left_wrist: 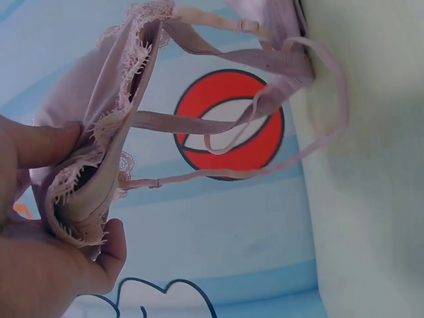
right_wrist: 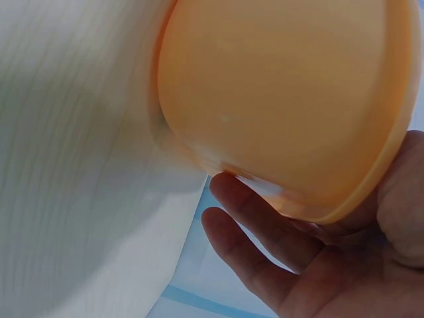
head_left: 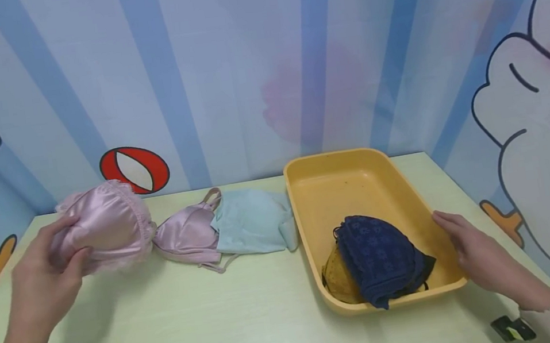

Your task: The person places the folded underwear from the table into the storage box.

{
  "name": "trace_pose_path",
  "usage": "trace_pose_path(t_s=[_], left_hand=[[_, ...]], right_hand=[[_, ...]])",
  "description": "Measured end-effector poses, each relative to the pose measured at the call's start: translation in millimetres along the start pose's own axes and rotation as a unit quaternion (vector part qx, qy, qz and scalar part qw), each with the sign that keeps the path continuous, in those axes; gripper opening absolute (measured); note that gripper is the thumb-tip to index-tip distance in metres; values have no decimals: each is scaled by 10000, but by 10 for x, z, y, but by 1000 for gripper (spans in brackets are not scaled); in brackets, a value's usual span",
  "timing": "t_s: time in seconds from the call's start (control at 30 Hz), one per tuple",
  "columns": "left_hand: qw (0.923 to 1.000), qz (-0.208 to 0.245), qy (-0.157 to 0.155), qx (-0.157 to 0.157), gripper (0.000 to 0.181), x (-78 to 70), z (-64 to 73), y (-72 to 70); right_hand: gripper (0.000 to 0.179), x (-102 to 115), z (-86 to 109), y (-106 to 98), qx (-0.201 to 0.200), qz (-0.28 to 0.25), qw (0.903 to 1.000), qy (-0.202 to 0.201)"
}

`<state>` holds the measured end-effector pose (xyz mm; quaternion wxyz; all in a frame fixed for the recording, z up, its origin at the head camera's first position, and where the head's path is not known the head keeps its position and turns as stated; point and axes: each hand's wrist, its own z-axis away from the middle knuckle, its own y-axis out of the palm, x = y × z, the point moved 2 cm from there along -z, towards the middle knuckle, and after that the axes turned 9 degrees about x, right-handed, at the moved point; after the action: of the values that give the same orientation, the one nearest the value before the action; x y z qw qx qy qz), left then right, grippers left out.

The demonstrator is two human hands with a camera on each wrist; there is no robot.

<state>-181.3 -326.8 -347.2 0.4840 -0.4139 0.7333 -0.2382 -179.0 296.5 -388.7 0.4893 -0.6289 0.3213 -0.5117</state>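
Observation:
My left hand (head_left: 41, 283) grips a pink satin bra (head_left: 109, 222) with lace trim, held up above the table's left side. In the left wrist view its straps (left_wrist: 192, 124) dangle toward the table. My right hand (head_left: 478, 252) touches the outside of the yellow plastic tub (head_left: 360, 183) at its right wall, fingers extended. In the tub's near end lies a navy blue bra (head_left: 383, 258) over a mustard-yellow one (head_left: 340, 279). A lilac satin bra (head_left: 189, 235) lies between the held bra and the tub; whether straps link the two pink ones I cannot tell.
A pale aqua folded garment (head_left: 252, 221) lies against the tub's left side, overlapping the lilac bra. The pale table (head_left: 197, 332) ends at a striped blue cloth backdrop (head_left: 237, 83) with printed cartoon figures behind and at both sides.

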Motion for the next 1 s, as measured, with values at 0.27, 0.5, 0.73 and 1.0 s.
trace_pose_path(t_s=[0.27,0.5,0.73,1.0], left_hand=[[9987,96,460,-184,64,-275,-14,-31],[9910,262,1149,-642,65,-483,-37,-79],[9844,219,1487,-916,64,-703,-85,-69],[9771,416,1844,-974,61,-924,-177,0]], right_hand=[[45,-1,7,-3,-14,16,10000,-47],[46,0,8,-14,-36,50,9999,-93],[46,6,9,-21,-29,52,10000,-73],[45,7,19,-18,-50,28,10000,-65]])
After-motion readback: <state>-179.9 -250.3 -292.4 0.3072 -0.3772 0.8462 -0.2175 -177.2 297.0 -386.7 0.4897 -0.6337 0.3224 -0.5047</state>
